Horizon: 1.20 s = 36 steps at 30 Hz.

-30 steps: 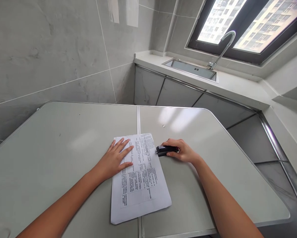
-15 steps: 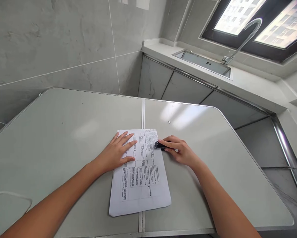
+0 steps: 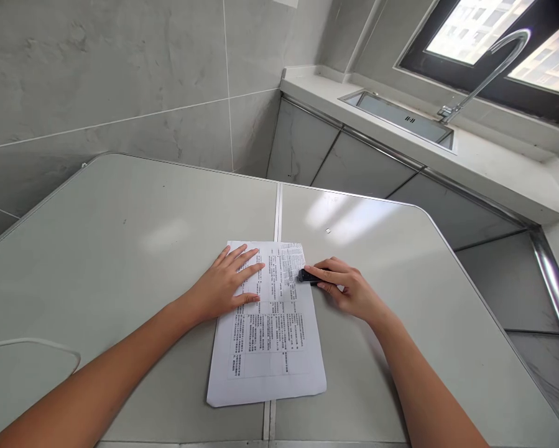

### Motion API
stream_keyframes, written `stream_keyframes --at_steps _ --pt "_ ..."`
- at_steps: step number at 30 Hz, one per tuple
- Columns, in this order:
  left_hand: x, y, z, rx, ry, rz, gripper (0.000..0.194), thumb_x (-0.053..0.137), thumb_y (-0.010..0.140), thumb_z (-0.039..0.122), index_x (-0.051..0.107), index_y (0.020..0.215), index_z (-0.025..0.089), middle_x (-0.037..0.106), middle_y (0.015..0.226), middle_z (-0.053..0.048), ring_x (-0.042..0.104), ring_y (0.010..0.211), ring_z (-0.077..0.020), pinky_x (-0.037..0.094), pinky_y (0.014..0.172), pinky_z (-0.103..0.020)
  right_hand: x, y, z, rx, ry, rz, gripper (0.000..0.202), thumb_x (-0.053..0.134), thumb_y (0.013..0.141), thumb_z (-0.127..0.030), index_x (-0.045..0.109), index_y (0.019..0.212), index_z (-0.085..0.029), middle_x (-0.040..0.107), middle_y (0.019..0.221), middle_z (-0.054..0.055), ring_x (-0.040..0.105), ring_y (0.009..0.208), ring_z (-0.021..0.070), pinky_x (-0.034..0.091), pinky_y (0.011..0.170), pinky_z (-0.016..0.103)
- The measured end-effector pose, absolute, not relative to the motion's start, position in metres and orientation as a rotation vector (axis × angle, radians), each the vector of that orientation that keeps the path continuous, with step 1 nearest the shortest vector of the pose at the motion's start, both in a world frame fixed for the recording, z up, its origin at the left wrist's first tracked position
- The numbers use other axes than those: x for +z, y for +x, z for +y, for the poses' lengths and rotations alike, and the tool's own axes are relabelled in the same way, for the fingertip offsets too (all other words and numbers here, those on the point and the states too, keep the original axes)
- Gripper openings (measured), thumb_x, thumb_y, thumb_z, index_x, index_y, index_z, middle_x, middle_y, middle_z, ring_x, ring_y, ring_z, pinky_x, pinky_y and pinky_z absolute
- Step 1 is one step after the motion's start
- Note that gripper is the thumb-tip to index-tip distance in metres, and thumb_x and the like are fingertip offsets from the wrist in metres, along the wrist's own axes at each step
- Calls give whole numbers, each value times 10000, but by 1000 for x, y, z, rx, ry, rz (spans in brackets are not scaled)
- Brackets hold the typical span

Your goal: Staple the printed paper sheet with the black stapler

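Note:
Printed sheets of paper (image 3: 265, 379) lie on the table across its centre seam, their text running sideways. My left hand (image 3: 230, 283) rests flat on the upper left part of the paper, fingers spread. At the right edge of the paper my right hand (image 3: 349, 289) grips a small black stapler (image 3: 309, 276). The stapler's front end is over the paper's right margin, near a block of dense print. Whether its jaws are pressed together cannot be made out.
The pale folding table (image 3: 190, 211) has a metal rim. A tiny bright bit (image 3: 328, 231) lies beyond the paper. A white cord (image 3: 32, 340) runs at the left. Behind are a tiled wall (image 3: 120, 74), a counter with a sink (image 3: 400, 118) and a tap (image 3: 484, 74).
The view has shifted a little, so the scene sits slightly further right. Both hands keep their places on the paper and the stapler.

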State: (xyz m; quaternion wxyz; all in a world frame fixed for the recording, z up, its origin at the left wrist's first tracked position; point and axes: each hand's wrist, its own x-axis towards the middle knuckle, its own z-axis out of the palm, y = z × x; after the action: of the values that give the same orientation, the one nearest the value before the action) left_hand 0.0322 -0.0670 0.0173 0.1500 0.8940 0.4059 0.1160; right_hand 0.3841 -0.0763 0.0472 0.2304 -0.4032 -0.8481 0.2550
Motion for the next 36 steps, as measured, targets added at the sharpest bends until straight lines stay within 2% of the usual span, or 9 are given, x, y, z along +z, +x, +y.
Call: stream_keyframes --at_steps 6,13,16,19,23,26,29,33,36 --pt "16 32 -67 341 2565 1161 699 587 945 662 496 1544 314 358 1683 -69 246 1578 -361 166 1291 -624 52 381 -78 538 -1190 -2473 614 443 973 -79 573 1479 -402 706 1187 62 622 989 246 547 878 450" --pt "18 32 -66 353 2561 1167 690 611 938 646 507 1536 317 375 1674 -68 261 1571 -364 175 1288 -622 56 365 -87 282 -1291 -2606 776 488 829 52 582 1470 -375 688 1290 75 584 1135 304 475 894 468" --pt "20 31 -65 338 2571 1169 692 623 932 643 515 1531 315 384 1668 -76 280 1562 -365 193 1283 -622 60 370 -86 356 -1256 -2571 697 490 895 -11 550 1489 -372 673 1341 67 604 1127 290 494 923 470" --pt "21 30 -65 357 2571 1155 687 624 929 646 518 1528 328 395 1661 -72 296 1555 -369 202 1279 -626 63 387 -81 492 -1275 -2476 611 509 950 -114 515 1507 -364 699 1280 60 640 1089 268 523 936 447" --pt "20 29 -64 352 2572 1153 688 617 928 657 528 1520 320 400 1658 -79 290 1557 -372 208 1274 -629 58 415 -72 537 -1501 -2286 363 587 931 -241 666 1281 -298 736 1050 46 665 924 242 536 793 366" --pt "18 28 -63 388 2568 1140 706 611 923 673 511 1530 327 396 1660 -78 296 1555 -363 210 1274 -621 49 426 -66 400 -1724 -2150 238 632 894 -349 708 1100 -257 700 853 31 625 739 218 476 665 331" --pt "18 28 -62 463 2537 1161 642 574 963 638 515 1516 317 418 1644 -77 347 1530 -333 234 1272 -588 43 420 -64 150 -1856 -1912 267 624 889 -399 704 1075 -224 672 807 47 594 704 226 439 663 348" --pt "27 28 -60 737 2415 1312 368 459 1060 467 648 1302 263 573 1470 -88 528 1347 -277 348 1194 -518 48 376 -72 65 -1774 -1773 282 589 933 -402 667 1123 -207 676 844 76 598 741 243 460 707 375" --pt "34 23 -58 959 2228 1478 344 371 1087 367 685 1096 225 666 1200 -86 602 1121 -243 447 1042 -450 51 321 -87 250 -1627 -1913 244 616 919 -361 653 1122 -231 691 892 77 627 772 248 499 716 378"
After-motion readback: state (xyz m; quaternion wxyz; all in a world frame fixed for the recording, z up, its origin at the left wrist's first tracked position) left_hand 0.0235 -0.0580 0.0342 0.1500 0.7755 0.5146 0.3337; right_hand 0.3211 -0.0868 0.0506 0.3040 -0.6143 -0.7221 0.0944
